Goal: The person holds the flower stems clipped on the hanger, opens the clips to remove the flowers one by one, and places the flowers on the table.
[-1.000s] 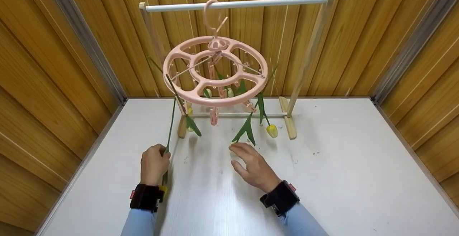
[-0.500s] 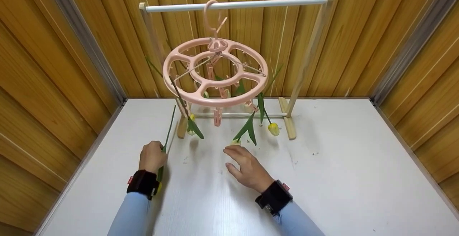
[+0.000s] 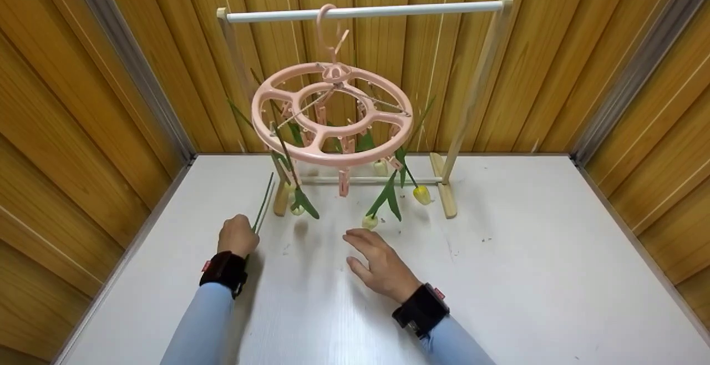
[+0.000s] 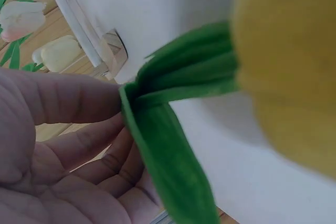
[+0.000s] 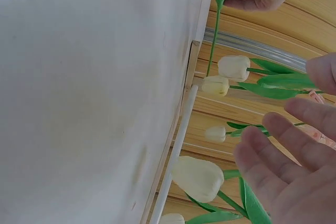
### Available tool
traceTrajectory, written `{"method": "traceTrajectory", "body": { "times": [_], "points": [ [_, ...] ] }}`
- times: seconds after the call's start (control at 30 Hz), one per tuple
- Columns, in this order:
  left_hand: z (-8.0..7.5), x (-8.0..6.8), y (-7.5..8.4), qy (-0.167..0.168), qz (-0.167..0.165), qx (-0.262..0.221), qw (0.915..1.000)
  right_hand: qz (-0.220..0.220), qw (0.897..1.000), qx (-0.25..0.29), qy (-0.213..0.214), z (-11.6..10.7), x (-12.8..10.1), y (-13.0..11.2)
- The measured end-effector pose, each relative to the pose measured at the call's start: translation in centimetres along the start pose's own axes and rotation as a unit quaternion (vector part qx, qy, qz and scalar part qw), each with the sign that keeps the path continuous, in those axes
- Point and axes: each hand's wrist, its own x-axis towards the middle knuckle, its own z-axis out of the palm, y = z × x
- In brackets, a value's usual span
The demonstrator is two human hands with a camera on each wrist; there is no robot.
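My left hand (image 3: pixel 237 236) pinches an artificial tulip (image 4: pixel 176 156) between thumb and fingers where its green leaves meet the stem. Its yellow bloom (image 4: pixel 294 66) looms large and blurred in the left wrist view; my hand and wrist hide it in the head view. The thin stem (image 3: pixel 264 201) points away from me towards the rack's left foot. My right hand (image 3: pixel 383 265) has its fingers spread and holds nothing. Just beyond its fingertips hangs a whitish tulip (image 3: pixel 370 221), head down, from the round pink clip hanger (image 3: pixel 338 161).
The hanger hooks over the white bar (image 3: pixel 416 9) of a wooden rack. Several more tulips hang from its clips, among them a yellow one (image 3: pixel 421 194) at the right and another bloom (image 3: pixel 297 208) at the left. A bare pink clip (image 3: pixel 344 182) dangles in front.
My left hand has moved forward, and the held tulip's stem tip sits lower. The right hand has drawn back slightly to the left, uncovering the whitish bloom. The hanger's clips have swung a little.
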Motion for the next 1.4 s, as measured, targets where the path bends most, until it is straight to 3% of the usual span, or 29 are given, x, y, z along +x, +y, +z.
{"method": "traceTrajectory", "body": {
  "times": [0.23, 0.43, 0.67, 0.87, 1.13, 1.4],
  "points": [
    [0.1, 0.0, -0.5, -0.006, -0.017, 0.006, 0.9998, -0.005, 1.000, 0.002, 0.000, 0.2, -0.3, -0.1],
    [0.2, 0.1, -0.9, 0.010, -0.032, 0.011, 0.9994, -0.011, 1.000, 0.002, 0.006, 0.2, -0.3, -0.1],
    [0.4, 0.2, -1.3, 0.025, -0.026, 0.018, 0.9992, -0.003, 1.000, 0.004, -0.002, 0.2, -0.3, -0.1],
    [0.4, 0.2, -1.6, 0.016, -0.022, 0.013, 0.9996, 0.003, 1.000, 0.005, -0.006, 0.0, -0.4, -0.1],
    [-0.2, -0.1, -1.3, -0.017, -0.024, 0.032, 0.9991, 0.001, 1.000, 0.003, 0.002, -0.1, -0.4, 0.2],
    [-1.4, -1.0, -0.1, 0.000, -0.002, 0.039, 0.9992, -0.008, 1.000, 0.001, 0.015, -0.6, -0.2, 0.4]
  ]
}}
